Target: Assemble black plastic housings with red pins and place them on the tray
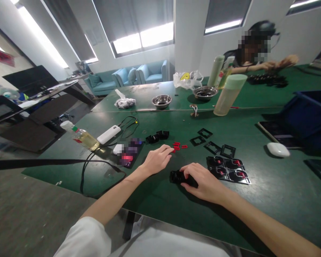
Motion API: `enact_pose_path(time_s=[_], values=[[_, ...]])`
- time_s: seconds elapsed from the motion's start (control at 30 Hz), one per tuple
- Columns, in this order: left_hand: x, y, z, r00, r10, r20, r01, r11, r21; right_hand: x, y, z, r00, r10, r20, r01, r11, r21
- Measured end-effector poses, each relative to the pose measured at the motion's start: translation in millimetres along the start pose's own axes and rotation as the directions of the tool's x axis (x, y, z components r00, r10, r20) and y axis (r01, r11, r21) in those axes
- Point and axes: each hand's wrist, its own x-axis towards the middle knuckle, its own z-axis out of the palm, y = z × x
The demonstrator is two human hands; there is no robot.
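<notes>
My left hand [157,160] reaches over the table with its fingers stretched out. Its fingertips are at the edge of a small pile of red plastic pieces [177,144]; whether they pinch one I cannot make out. Closed around a dark block-like part [176,176] is my right hand [199,180], low over the near part of the table. The fingers hide much of that part. Beyond my left hand lie several black plastic parts [157,136]. Flat black square frames [213,147] lie to the right, above a group of black panels with red pieces [228,169].
On the green table [155,196] stand a bottle with yellow liquid [85,138], a phone [132,151], a white power bank [108,134] and cables at left. A tall bottle [228,96], metal bowls [161,101], a white case [278,150] and a blue bin [307,110] lie beyond. Another person sits opposite.
</notes>
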Motion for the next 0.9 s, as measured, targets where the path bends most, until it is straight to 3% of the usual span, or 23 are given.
enact_pose_path(time_s=[0.9], values=[[-0.7,-4.8,9.0,0.999,0.043,-0.009,-0.044,0.997,-0.058,-1.1,-1.0,0.1,1.000,0.018,0.005,-0.018,0.999,-0.035]])
